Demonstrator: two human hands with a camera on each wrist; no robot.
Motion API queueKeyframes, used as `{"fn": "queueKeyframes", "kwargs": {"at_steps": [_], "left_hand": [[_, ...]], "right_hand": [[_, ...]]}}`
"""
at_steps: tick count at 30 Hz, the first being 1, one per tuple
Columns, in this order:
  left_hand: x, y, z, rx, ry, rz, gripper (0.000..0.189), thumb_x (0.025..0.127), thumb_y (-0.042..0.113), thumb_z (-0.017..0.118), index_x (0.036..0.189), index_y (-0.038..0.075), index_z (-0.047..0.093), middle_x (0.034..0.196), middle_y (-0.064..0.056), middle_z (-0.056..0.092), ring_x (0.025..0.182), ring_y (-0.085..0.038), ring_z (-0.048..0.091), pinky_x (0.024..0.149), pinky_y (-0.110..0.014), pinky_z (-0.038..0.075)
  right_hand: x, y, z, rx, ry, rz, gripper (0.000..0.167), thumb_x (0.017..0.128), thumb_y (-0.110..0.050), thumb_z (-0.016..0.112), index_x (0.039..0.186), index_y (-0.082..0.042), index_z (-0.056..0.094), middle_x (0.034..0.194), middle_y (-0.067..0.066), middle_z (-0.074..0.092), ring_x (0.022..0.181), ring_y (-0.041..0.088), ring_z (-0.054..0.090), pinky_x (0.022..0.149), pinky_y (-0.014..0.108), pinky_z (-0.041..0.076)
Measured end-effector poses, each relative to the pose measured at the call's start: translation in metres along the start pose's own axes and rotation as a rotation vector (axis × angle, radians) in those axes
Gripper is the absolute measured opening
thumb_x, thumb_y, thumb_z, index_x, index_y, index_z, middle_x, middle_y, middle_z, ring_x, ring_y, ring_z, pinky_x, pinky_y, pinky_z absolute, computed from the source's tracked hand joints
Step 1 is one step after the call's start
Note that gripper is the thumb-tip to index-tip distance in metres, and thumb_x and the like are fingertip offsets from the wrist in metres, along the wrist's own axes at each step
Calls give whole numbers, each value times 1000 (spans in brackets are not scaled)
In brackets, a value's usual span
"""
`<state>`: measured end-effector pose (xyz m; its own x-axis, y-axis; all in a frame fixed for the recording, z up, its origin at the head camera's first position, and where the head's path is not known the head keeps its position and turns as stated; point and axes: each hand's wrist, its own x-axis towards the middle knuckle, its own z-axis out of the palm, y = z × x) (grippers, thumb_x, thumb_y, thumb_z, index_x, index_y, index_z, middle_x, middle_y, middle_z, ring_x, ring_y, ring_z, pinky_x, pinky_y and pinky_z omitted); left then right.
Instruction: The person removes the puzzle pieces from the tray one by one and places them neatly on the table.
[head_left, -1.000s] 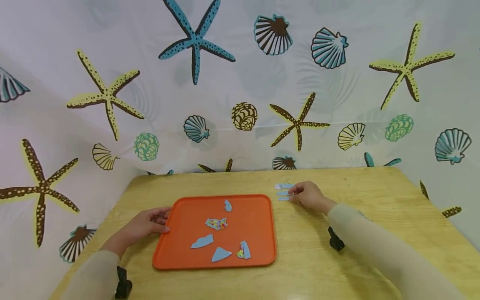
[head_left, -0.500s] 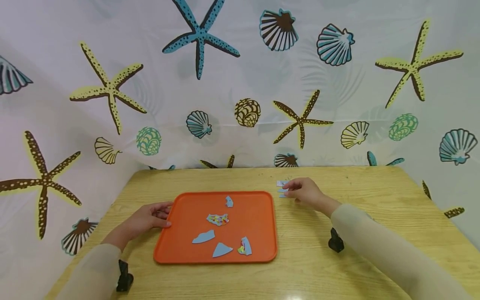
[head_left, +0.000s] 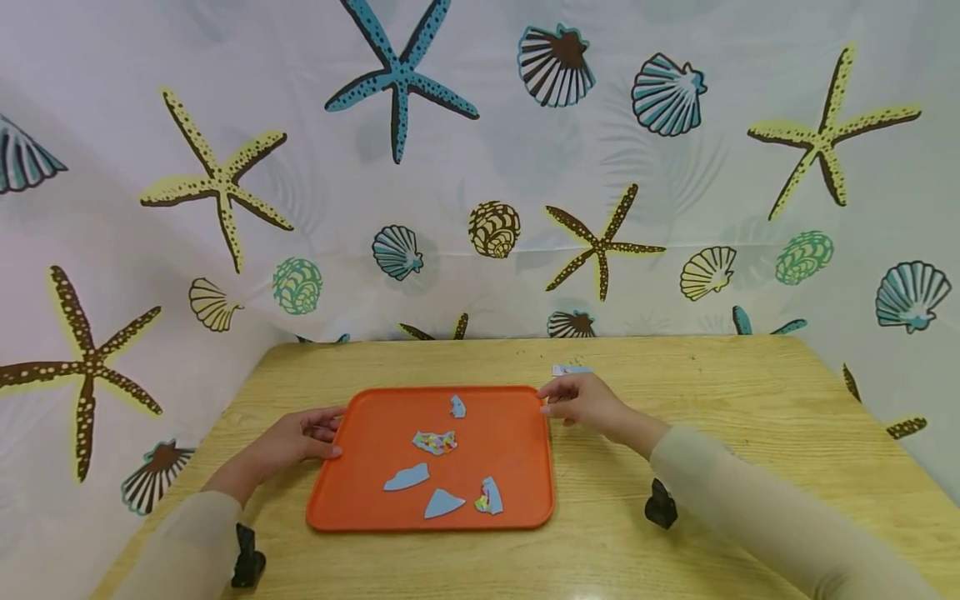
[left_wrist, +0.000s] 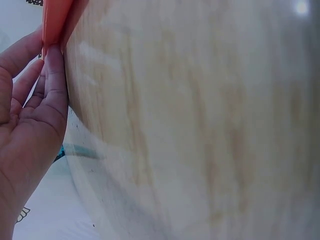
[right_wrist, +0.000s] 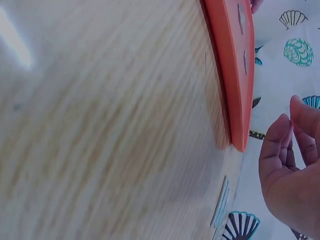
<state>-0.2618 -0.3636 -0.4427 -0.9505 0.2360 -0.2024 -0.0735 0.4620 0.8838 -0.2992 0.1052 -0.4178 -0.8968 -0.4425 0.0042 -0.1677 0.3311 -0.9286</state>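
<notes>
Looks partway done, with five scraps on the orange tray gripped by the left hand and a strip left on the table; cannot tell loaded pinch from bare in the right hand.

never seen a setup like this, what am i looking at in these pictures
There's no machine: these are a person's two bare hands. The wide picture comes from a head-worn camera; the other two come from a camera on each wrist. On the wooden table lies an orange tray carrying five irregular pieces, with pale strips beyond its far right corner. The left hand holds the tray's left edge. The right hand is near that corner; whether it pinches anything isn't clear.
</notes>
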Motion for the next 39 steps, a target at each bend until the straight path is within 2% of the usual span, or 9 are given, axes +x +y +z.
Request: {"fn": "queueKeyframes", "kwargs": {"at_steps": [13, 22, 28, 39], "left_hand": [[0, -3, 0, -10, -18, 29, 78, 86, 10, 74, 149, -6, 30, 129, -22, 49, 106, -29, 51, 81, -28, 52], [-1, -3, 1, -41, -13, 29, 76, 86, 7, 74, 148, -6, 32, 129, -22, 49, 106, -28, 51, 81, -29, 52], [-1, -3, 1, -54, -14, 24, 76, 86, 7, 73, 148, -6, 31, 130, -22, 48, 106, -27, 51, 81, -29, 52], [-1, -3, 1, -46, -10, 17, 77, 86, 8, 74, 149, -5, 31, 129, -21, 49, 106, -27, 51, 81, -29, 52]], "right_hand": [[-7, -4, 24, 15, -119, -71, 28, 88, -4, 71, 112, 8, 66, 88, 6, 66, 68, 19, 54, 62, 33, 50], [-13, -7, 46, 0, -192, -58, 24, 86, -3, 72, 108, 6, 69, 89, 3, 67, 76, 14, 59, 64, 29, 51], [-15, -9, 58, -1, -236, -46, 21, 86, -3, 73, 106, 2, 71, 86, 2, 65, 76, 15, 59, 65, 28, 51], [-17, -11, 65, -36, -403, -74, 25, 83, 2, 73, 108, -2, 71, 96, 10, 66, 82, 17, 57, 71, 26, 49]]}}
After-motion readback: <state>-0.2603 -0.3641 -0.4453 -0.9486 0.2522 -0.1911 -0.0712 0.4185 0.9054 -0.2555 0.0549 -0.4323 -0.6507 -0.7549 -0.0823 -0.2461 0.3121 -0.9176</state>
